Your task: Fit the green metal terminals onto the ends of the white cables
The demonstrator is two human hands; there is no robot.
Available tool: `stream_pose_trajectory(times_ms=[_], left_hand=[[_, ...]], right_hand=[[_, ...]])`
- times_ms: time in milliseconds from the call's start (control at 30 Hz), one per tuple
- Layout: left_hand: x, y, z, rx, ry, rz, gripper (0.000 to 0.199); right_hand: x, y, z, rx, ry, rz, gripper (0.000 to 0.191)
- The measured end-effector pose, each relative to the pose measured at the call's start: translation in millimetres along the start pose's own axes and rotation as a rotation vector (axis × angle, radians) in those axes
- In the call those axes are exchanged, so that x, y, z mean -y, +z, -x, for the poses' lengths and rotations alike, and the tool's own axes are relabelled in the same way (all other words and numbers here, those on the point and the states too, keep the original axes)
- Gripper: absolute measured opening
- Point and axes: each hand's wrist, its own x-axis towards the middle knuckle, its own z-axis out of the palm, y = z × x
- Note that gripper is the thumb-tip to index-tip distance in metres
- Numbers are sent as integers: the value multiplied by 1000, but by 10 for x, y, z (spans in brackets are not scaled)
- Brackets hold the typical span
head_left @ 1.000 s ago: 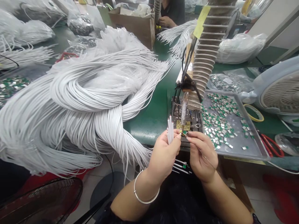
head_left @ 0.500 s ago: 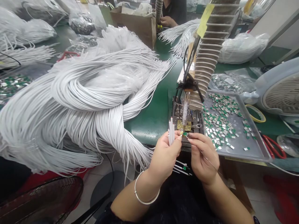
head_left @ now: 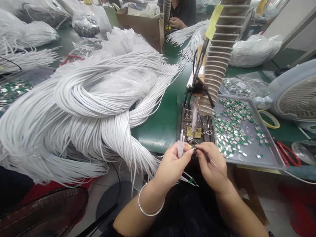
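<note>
Several white cables (head_left: 181,149) stand up out of my left hand (head_left: 174,163), which is closed around them. Its thumb and fingertip also pinch a cable end near a small dark piece (head_left: 195,148). My right hand (head_left: 212,166) is closed at the other side of that piece, with a thin wire (head_left: 214,164) running back across its fingers. Just beyond my fingertips, the soldering iron (head_left: 195,120) points down over a yellowish pad (head_left: 194,132). More cable ends, one with a green board (head_left: 191,181), hang out below my left hand.
Large bundles of white cable (head_left: 98,105) cover the left. At right, a metal tray (head_left: 266,158) holds several small green boards (head_left: 232,131), beside red-handled pliers (head_left: 287,153), a tape roll (head_left: 269,119) and a fan (head_left: 296,95). A ribbed hose (head_left: 219,56) rises behind the iron. Another person's hand (head_left: 177,23) is at the back.
Both hands have moved slightly down and toward me, away from the iron's tip. The green board between my fingertips no longer shows; a dark piece is seen there. The hanging cable ends shifted left.
</note>
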Motion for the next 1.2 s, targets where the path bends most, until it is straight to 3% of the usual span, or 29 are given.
stream_pose_trajectory(times_ms=[200,400,567,700,1200], left_hand=[[-26,-60,16,51,19,-213,14],[-54,-34,4,109,28,-170,12],[-51,-19,-12,73,25,-122,11],[-62,-19,-17,44,52,-88,11],[-203,13,-103,-4,68,-123,11]], right_hand=[[-51,10,50,5,-52,-15,18],[-45,14,81,-1,-77,-64,27],[-26,42,143,-91,51,-78,34],[-35,67,165,-169,125,-189,26],[-95,57,114,-147,36,-265,24]])
